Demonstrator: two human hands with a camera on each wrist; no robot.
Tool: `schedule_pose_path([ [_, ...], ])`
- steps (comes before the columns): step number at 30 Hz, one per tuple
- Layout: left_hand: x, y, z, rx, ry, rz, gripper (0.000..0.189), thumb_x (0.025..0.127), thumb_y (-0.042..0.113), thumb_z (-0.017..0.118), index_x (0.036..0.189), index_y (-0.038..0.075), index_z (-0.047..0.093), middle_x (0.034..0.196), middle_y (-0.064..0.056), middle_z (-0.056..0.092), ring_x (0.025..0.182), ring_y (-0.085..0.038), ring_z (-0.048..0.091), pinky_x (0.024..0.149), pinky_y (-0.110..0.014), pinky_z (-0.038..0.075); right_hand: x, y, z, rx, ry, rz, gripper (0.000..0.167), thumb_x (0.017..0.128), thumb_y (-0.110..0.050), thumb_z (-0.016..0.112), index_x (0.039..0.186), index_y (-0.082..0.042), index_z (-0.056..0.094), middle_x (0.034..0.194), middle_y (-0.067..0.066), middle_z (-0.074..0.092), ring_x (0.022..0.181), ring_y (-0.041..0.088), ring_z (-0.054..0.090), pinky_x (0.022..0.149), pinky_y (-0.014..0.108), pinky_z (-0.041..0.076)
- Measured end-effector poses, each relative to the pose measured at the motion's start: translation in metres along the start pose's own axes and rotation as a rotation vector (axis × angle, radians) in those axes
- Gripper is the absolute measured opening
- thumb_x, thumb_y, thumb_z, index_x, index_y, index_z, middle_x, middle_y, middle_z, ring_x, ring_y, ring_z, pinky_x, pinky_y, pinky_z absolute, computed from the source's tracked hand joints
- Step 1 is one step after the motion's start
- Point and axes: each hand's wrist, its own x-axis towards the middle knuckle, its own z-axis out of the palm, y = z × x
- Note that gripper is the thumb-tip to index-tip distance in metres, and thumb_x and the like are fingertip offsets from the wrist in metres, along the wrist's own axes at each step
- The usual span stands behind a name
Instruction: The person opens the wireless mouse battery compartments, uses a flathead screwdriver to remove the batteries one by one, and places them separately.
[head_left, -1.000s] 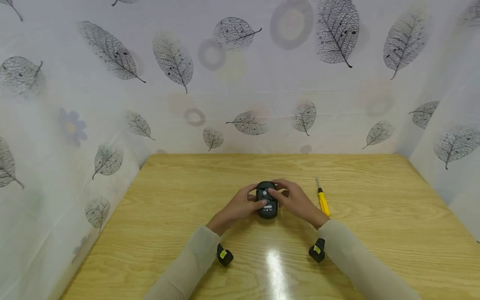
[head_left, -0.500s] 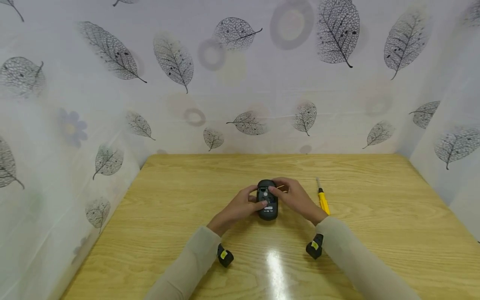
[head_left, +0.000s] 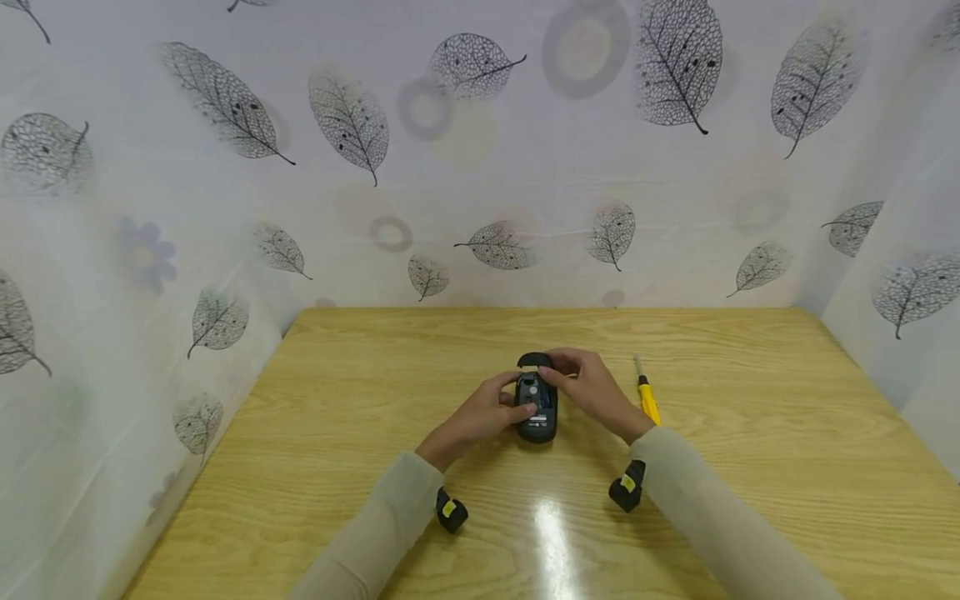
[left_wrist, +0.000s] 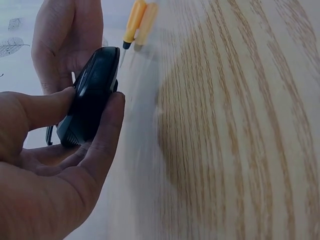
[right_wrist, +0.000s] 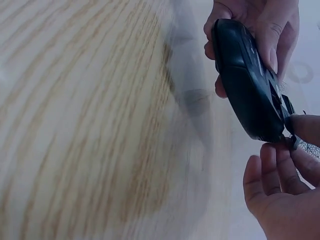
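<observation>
A black computer mouse (head_left: 537,431) is turned underside up, a white label and a round light spot showing. My left hand (head_left: 483,410) holds its body from the left, thumb across the underside and fingers behind it, as the left wrist view shows. At the far end, the thumb and fingers of my right hand (head_left: 588,385) pinch the battery cover (head_left: 534,359). A gap parts the cover from the body, and an open recess shows on the mouse's right side. In the right wrist view the mouse (right_wrist: 245,82) is tilted, the cover partly hidden by fingers.
A screwdriver (head_left: 648,403) with a yellow handle lies right of my right hand, on the wooden table (head_left: 360,358). Black wrist cameras (head_left: 452,512) hang below both cuffs. A leaf-patterned curtain (head_left: 495,167) encloses the back and sides.
My right hand has moved away from me, drawing the cover off the far end of the mouse, so the gap has widened. My left hand has stayed almost in place, holding the mouse.
</observation>
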Motion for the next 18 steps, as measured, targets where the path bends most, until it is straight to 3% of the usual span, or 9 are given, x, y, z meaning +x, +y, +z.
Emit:
schedule_pose_path([
  [10,-0.0016,0.0013,0.0000,0.016,-0.010,-0.025,0.063,0.098,0.023,0.070,0.154,0.015,0.041,0.129,-0.018,0.062,0.111,-0.024,0.065,0.098,-0.046,0.054,0.0030,0.0007,-0.0042,0.001,0.029,0.062,0.039,0.100,-0.021,0.067,0.133,-0.001,0.063,0.112,0.013,0.069,0.104,0.027,0.065,0.096,0.045,0.057],
  [18,-0.0013,0.0004,0.0005,0.011,-0.012,-0.023,0.062,0.098,0.020,0.070,0.153,0.011,0.042,0.125,-0.017,0.064,0.109,-0.024,0.066,0.094,-0.043,0.056,0.0056,0.0021,-0.0104,0.085,0.050,0.060,0.046,0.101,-0.019,0.065,0.139,0.005,0.056,0.106,0.017,0.067,0.092,0.027,0.070,0.083,0.047,0.062],
])
